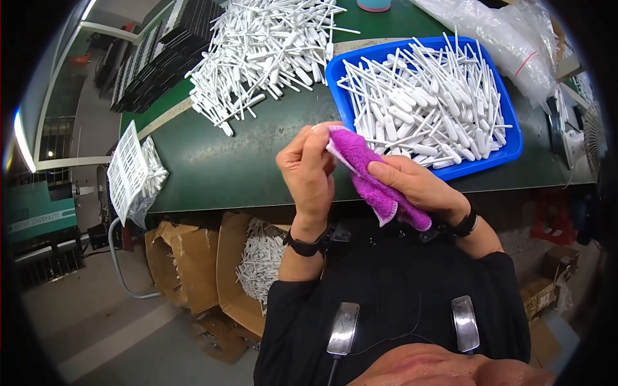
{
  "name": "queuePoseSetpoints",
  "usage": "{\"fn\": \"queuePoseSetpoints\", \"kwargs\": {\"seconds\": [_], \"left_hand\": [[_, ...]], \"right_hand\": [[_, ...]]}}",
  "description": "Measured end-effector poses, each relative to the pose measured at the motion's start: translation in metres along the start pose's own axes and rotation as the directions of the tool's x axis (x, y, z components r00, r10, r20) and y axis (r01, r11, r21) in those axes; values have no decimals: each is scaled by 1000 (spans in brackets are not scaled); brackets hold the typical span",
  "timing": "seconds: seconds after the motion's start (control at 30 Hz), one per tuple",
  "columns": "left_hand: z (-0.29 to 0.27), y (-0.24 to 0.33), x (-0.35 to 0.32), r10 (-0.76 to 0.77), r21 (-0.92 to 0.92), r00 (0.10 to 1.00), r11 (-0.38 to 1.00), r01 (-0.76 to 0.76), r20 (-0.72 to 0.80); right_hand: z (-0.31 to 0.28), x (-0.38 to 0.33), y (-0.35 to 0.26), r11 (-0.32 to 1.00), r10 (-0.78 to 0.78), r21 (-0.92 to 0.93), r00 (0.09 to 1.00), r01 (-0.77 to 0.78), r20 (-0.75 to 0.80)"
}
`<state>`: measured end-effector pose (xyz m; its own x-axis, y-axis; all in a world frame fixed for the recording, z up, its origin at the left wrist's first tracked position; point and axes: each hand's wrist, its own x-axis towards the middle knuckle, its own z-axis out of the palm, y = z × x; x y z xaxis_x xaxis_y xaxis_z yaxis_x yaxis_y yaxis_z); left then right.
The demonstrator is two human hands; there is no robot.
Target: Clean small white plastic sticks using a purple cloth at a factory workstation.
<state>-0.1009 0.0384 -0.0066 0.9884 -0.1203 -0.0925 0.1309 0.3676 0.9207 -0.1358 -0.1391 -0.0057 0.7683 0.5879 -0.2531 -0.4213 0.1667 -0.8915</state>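
Note:
A purple terry cloth [364, 161] with a pale stitched edge is stretched between my two hands above the table's front edge. My left hand [306, 168] is closed, pinching the cloth's upper corner. My right hand [421, 186] wraps round its lower part, the thumb lying on top. Whether anything is inside the folds is hidden. Just beyond my hands stands a blue tray [513, 147], heaped with white plastic sticks [402, 106] that have thicker oval ends. Further left, a loose pile of similar white sticks [273, 48] lies on the green table [251, 151].
Black stacked trays [170, 48] stand at the far left. A bag of white pieces [152, 170] with a printed sheet [127, 170] hangs at the table's left edge. Clear plastic bags [496, 29] lie far right. Below the table, a cardboard box [233, 257] holds white pieces.

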Motion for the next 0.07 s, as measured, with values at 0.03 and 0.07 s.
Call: {"fn": "queuePoseSetpoints", "kwargs": {"seconds": [0.03, 0.07], "left_hand": [[-3, 0, -2, 27, -56, 999, 998, -26, 22], [-7, 0, -5, 55, -112, 998, 992, -49, 43]], "right_hand": [[-2, 0, 4, 992, 60, 104, 997, -65, 53], [-5, 0, 9, 970, 112, 204, 987, -133, 112]]}}
